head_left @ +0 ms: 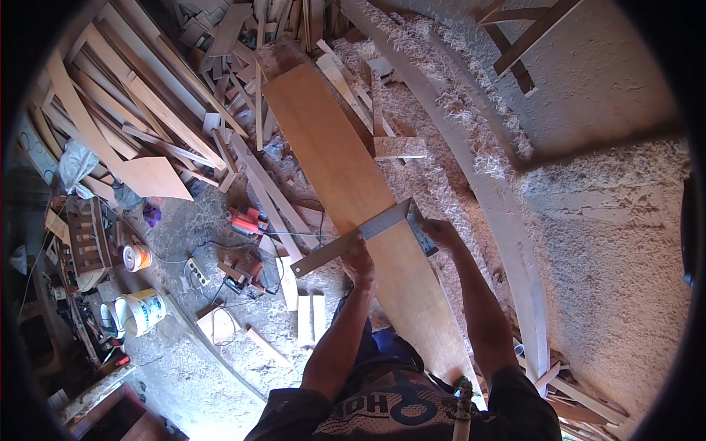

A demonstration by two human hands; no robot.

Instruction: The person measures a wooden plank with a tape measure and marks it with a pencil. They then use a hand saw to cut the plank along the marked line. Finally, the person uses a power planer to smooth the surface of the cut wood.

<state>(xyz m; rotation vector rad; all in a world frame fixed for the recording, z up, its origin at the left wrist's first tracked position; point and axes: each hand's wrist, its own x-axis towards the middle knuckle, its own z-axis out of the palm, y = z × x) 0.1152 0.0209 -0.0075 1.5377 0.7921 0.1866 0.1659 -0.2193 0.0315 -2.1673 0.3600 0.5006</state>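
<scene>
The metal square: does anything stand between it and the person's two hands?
Nothing visible does: the left hand meets the metal square at its long side, the right hand at its short side.

Some fingers of the left hand [359, 266] are hidden. Toward five o'clock, the board [408, 294] disappears behind the shirt [353, 419]; at three o'clock, a black object [689, 220] is cropped beyond recognition.
</scene>
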